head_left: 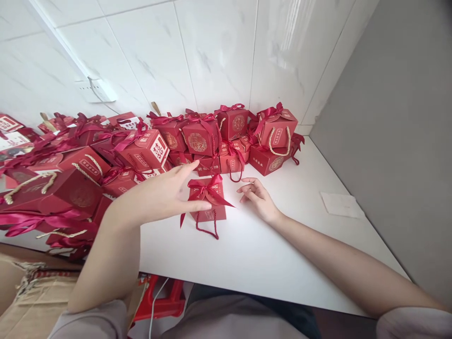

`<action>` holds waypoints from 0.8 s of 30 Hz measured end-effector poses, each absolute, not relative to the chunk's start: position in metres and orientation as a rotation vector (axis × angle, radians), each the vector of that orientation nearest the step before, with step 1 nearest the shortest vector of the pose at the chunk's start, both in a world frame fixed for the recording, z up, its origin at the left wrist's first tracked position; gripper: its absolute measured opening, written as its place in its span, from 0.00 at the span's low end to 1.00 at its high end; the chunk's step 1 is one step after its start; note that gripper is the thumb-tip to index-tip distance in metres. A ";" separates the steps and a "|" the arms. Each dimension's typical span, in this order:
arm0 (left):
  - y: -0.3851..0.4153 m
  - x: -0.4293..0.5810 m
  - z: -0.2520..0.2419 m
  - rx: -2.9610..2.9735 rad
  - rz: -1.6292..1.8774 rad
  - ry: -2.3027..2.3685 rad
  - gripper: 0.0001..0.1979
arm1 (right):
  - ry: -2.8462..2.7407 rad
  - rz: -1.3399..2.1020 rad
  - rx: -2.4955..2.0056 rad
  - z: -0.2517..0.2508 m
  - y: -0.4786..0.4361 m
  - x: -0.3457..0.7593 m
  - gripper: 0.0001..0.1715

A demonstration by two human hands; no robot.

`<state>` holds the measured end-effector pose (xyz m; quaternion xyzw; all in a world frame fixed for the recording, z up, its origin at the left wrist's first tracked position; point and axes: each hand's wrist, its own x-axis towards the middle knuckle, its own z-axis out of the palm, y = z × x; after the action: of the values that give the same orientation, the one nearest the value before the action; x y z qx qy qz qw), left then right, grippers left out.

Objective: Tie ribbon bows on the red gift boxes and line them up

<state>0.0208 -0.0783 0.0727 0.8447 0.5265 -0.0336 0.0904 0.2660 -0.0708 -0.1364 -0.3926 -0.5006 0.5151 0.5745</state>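
Note:
On the white table in front of me stands a small red gift box (218,213) with a dark red cord handle hanging down its near side. A red ribbon bow (205,189) is tied across its top. My left hand (173,190) hovers over the box's left side, thumb and fingers spread apart; whether it touches the ribbon I cannot tell. To the right of the box, my right hand (257,200) is held just above the table, fingers loosely curled and apart, with nothing in it.
Stacked red gift boxes (203,136) with ribbons line the wall behind. A larger heap of boxes (67,188) covers the table's left side. A white paper (341,205) lies at the right, by a grey partition (395,141). Below left are a cardboard box (38,301) and red stool (165,301).

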 end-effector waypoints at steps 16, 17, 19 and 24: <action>-0.067 0.056 -0.015 2.587 0.152 1.311 0.60 | -1.214 1.218 -0.935 -0.136 -0.072 0.267 0.21; -0.067 0.054 -0.015 2.582 0.167 1.305 0.61 | -1.211 1.220 -0.942 -0.136 -0.072 0.267 0.21; -0.067 0.049 -0.013 2.567 0.158 1.256 0.62 | -1.208 1.220 -0.949 -0.136 -0.072 0.267 0.21; -0.069 0.041 -0.003 2.432 0.098 1.188 0.52 | -1.217 1.221 -0.929 -0.138 -0.072 0.267 0.21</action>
<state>0.0407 -0.0694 -0.0034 0.8770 0.4282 0.0354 0.2148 0.2670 -0.0717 -0.1378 -0.3936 -0.5160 0.5174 0.5578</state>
